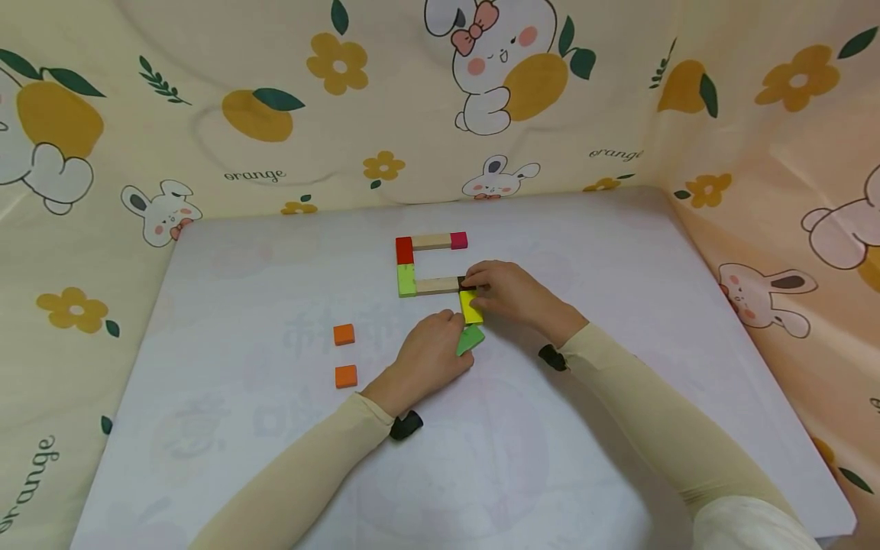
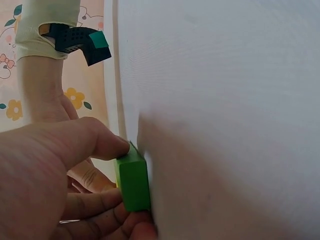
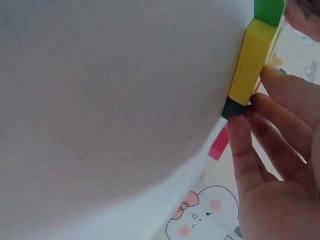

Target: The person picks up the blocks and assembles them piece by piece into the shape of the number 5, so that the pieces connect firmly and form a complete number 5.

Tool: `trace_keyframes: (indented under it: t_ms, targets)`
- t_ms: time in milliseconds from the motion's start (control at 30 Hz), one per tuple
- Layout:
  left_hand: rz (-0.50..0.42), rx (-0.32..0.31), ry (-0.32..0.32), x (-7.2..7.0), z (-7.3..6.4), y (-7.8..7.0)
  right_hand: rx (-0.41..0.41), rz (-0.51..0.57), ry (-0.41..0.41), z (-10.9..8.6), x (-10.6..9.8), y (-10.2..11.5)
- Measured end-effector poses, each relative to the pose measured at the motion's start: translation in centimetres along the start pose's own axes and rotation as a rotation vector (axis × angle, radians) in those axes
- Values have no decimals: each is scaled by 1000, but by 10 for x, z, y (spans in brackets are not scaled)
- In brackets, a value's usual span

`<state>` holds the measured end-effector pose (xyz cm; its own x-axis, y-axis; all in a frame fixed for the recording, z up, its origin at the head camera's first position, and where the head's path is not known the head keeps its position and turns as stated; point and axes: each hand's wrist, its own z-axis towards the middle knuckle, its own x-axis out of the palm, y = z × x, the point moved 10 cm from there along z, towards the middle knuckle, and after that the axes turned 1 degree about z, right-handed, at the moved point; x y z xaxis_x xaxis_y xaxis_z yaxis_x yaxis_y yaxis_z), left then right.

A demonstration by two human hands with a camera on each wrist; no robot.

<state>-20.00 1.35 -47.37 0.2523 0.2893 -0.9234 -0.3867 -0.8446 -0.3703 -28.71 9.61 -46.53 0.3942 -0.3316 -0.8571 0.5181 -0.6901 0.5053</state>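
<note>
My left hand (image 1: 428, 353) pinches a green block (image 1: 470, 340) between thumb and fingers, at the near end of the yellow block (image 1: 470, 307). The left wrist view shows the green block (image 2: 133, 181) standing on the table under the thumb. On the right, my hand (image 1: 512, 294) has its thumb against the side of the yellow block (image 3: 250, 57) and fingertips at the black block (image 3: 234, 107). In the right wrist view the green block (image 3: 269, 11) adjoins the yellow one.
Leftward and up from the black block run a plain wood block (image 1: 437, 286), a lime green block (image 1: 406, 280), a red block (image 1: 404, 250), another wood block (image 1: 431, 241) and a pink-red block (image 1: 458, 241). Two orange blocks (image 1: 344, 334) lie apart on the white table (image 1: 241, 367).
</note>
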Motion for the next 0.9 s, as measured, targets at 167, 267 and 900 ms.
trace_keyframes:
  t_ms: [167, 267, 900]
  targets:
    - [-3, 2, -3, 0, 0, 1, 2, 4, -9, -1, -1, 2]
    - [-6, 3, -7, 0, 0, 1, 4, 10, -13, -1, -1, 1]
    - [-17, -9, 13, 0, 1, 3, -6, 10, -19, -1, 0, 1]
